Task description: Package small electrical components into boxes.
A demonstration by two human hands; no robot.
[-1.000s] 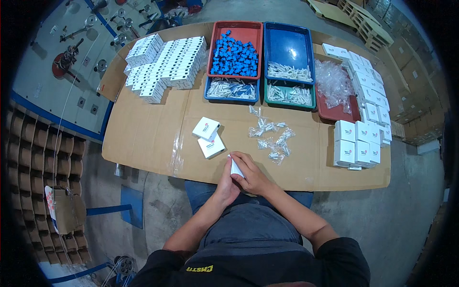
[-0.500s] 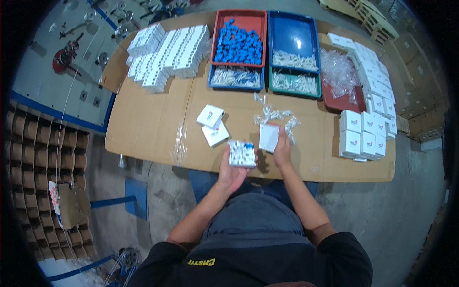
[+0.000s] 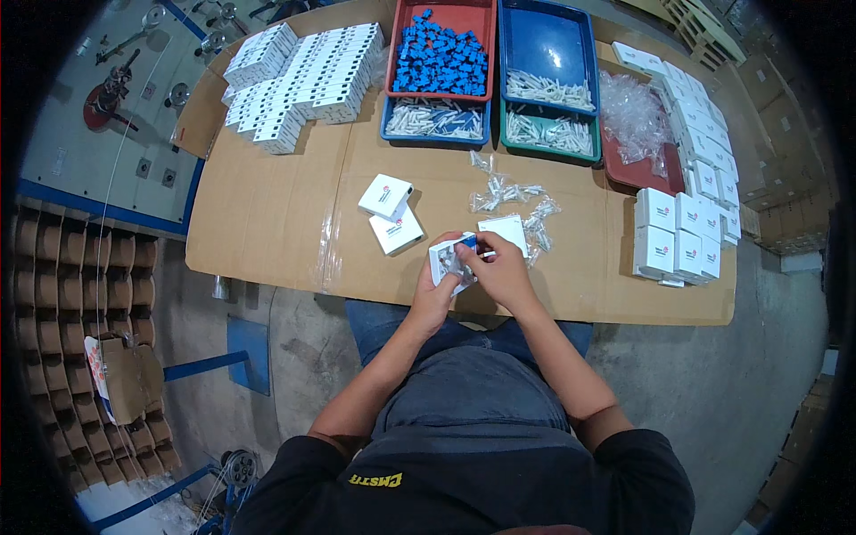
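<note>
While held at table edge: small white box (image 3: 446,265), open, in left hand (image 3: 434,294), fingers clamped on it. Right hand (image 3: 501,267) pinched on blue part (image 3: 469,241) at box mouth. Step, by the look: filling. Next needs: part seated, lid (image 3: 506,230) shut. Bagged parts (image 3: 510,194) nearby.

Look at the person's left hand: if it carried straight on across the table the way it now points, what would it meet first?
The left hand holds the small open white box and points up-right. Beyond that, probably the loose clear sachets, though depth is uncertain.
</note>
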